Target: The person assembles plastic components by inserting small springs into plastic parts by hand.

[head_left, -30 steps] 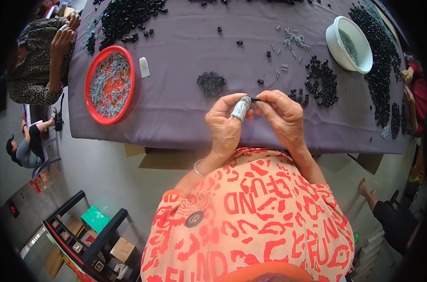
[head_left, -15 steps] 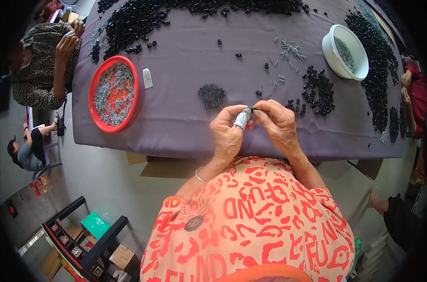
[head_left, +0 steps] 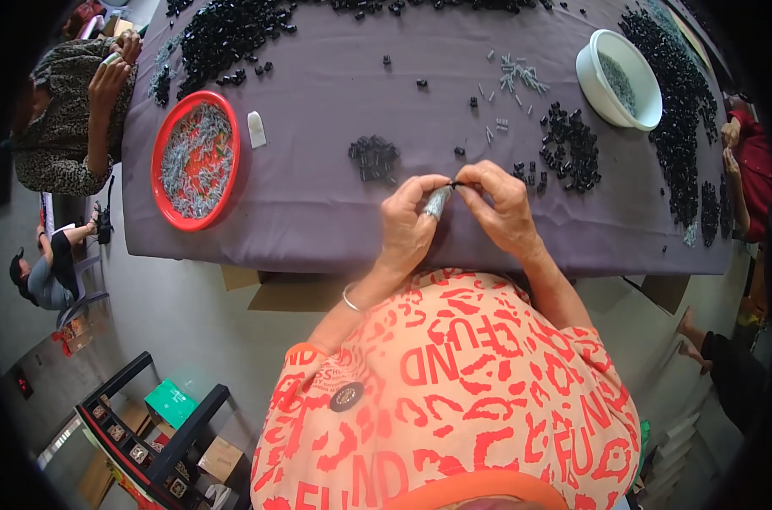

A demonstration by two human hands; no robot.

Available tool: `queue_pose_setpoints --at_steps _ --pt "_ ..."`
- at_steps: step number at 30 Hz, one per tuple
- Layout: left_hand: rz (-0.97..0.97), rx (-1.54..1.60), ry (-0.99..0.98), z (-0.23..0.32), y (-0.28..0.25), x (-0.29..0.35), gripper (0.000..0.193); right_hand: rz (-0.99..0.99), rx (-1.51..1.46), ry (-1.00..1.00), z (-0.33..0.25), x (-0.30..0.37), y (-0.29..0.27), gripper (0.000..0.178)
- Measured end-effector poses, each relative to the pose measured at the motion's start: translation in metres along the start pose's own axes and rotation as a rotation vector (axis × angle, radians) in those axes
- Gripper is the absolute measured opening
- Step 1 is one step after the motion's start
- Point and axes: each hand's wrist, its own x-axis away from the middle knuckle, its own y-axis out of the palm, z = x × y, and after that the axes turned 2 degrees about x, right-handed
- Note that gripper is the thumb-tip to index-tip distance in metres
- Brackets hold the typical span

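Observation:
My left hand [head_left: 407, 223] grips a small silvery-grey tube [head_left: 438, 202] between thumb and fingers, over the near edge of the purple table [head_left: 318, 212]. My right hand [head_left: 507, 208] pinches a tiny black piece [head_left: 456, 184] at the tube's upper end; the two hands touch at the fingertips. A small cluster of black parts [head_left: 374, 158] lies just beyond my left hand. Another heap of black parts [head_left: 569, 144] lies beyond my right hand.
A red round tray [head_left: 167, 212] of grey pieces sits at the left. A white bowl [head_left: 611, 106] stands at the back right, loose grey pins [head_left: 515, 75] beside it. Black parts pile along the far edge [head_left: 229, 30] and right side [head_left: 679, 127]. Other people sit at both table ends.
My hands, still joined on the tube, have drawn closer to the table's near edge and my body. The view has tilted slightly.

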Motion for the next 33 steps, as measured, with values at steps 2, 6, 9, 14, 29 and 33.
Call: queue_pose_setpoints --at_steps 2,6,9,14,29,33 --pt "0.060 -0.414 0.451 0.000 0.001 -0.008 0.019 -0.001 0.022 -0.027 0.003 -0.004 0.001 0.012" --pt "0.027 -0.686 0.478 -0.002 0.001 -0.017 0.018 -0.035 0.266 -0.173 0.009 -0.009 0.005 0.018" --pt "-0.014 -0.471 0.292 0.010 -0.006 -0.019 0.018 -0.102 0.502 -0.194 0.004 -0.013 0.008 0.021" --pt "-0.169 -0.007 -0.216 0.009 -0.013 -0.015 0.024 -0.064 0.447 -0.210 0.002 -0.008 0.008 0.020" --pt "-0.170 -0.028 -0.331 0.020 -0.010 -0.032 0.015 -0.076 0.351 -0.308 0.005 -0.013 0.004 0.042" --pt "-0.178 -0.068 -0.378 0.026 -0.010 -0.033 0.015 -0.083 0.346 -0.294 0.008 -0.011 0.005 0.036"
